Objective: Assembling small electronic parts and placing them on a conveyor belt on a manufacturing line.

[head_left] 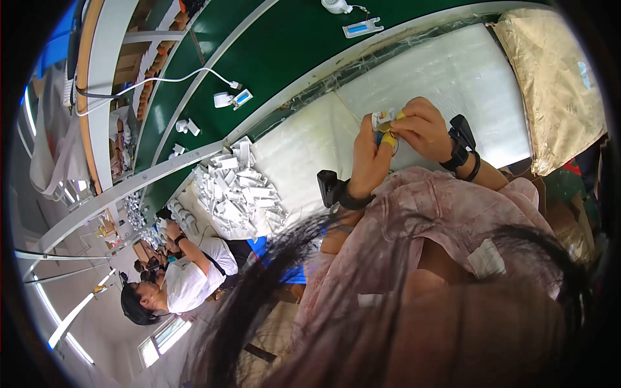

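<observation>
Both my hands meet in front of me over the pale sheet-covered table. My left hand is closed round a small white plastic part. Against that part, the fingers of my right hand are pinched together; whatever lies between their tips is too small to make out. Yellow coverings show at the fingertips. Each wrist wears a black band with a dark device on it. To the left of my hands lies a heap of white plastic parts.
Beyond the table edge runs a green conveyor belt carrying several white devices with blue-marked pieces. A white cable hangs across it. Brown paper lies at the right. A person in a white shirt works at the left.
</observation>
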Tool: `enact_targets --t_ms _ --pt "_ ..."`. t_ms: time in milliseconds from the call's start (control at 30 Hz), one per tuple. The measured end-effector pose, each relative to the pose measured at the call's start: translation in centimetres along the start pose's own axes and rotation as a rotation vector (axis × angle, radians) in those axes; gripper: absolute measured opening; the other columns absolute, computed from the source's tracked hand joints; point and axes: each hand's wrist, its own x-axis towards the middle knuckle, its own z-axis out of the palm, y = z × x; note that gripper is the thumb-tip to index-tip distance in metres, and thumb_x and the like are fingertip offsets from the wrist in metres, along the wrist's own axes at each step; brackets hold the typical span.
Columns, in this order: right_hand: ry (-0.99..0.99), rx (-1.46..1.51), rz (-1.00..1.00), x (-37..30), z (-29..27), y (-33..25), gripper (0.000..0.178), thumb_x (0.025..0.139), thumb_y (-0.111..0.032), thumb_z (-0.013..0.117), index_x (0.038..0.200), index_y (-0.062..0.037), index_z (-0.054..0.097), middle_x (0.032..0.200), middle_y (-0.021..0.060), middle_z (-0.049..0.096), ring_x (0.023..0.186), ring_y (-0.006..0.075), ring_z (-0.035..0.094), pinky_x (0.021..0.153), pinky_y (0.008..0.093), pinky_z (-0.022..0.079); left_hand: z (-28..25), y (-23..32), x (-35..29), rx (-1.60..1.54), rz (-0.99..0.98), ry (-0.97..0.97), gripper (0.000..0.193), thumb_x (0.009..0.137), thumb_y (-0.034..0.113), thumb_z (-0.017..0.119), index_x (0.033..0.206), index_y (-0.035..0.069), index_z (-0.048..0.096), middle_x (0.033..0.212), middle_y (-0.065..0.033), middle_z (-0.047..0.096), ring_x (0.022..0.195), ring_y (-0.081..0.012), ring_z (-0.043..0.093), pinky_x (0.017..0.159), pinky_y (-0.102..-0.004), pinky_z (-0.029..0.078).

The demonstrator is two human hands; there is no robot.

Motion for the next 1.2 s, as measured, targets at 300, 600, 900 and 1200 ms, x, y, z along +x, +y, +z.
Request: enact_targets --t_ms 300,600,900,1200 --pt "-0.007 0.050 0.049 0.0 0.1 0.0 0.026 0.066 0.003 0.076 0.088 -0.0057 0.067 0.086 0.0090 0.056 0.078 0.0272 0.056 0.066 0.0346 0.046 0.5 0.1 -0.2 -0.163 0.070 0.061 0.034 0.086 0.004 0.049 0.120 -0.001 0.042 0.079 -0.0045 0.052 0.063 -0.0082 0.046 0.055 -0.0231 0.039" --pt "-0.042 0.031 0.060 0.2 -0.5 -0.4 0.025 0.066 0.002 0.076 0.088 -0.0049 0.066 0.086 0.0095 0.056 0.080 0.0280 0.055 0.068 0.0355 0.045 0.7 -0.3 -0.1 0.089 0.151 0.045 0.028 0.099 0.010 0.040 0.125 0.001 0.041 0.075 -0.0026 0.052 0.059 -0.0072 0.046 0.054 -0.0215 0.038" --pt "-0.058 0.061 0.017 0.6 -1.0 0.6 0.023 0.068 0.000 0.075 0.087 -0.0073 0.066 0.084 0.0073 0.057 0.077 0.0267 0.054 0.066 0.0352 0.044 0.9 -0.2 0.1 0.095 0.117 0.053 0.034 0.095 0.014 0.051 0.125 0.000 0.042 0.075 -0.0018 0.051 0.057 -0.0078 0.043 0.051 -0.0231 0.037" --pt "-0.065 0.029 0.032 0.6 -1.0 0.5 0.022 0.068 -0.001 0.074 0.087 -0.0076 0.065 0.084 0.0071 0.057 0.077 0.0268 0.054 0.066 0.0349 0.044 1.4 -0.4 0.4 0.028 0.104 0.106 0.023 0.096 0.015 0.049 0.114 0.001 0.047 0.068 0.0003 0.048 0.055 -0.0072 0.043 0.048 -0.0232 0.035"
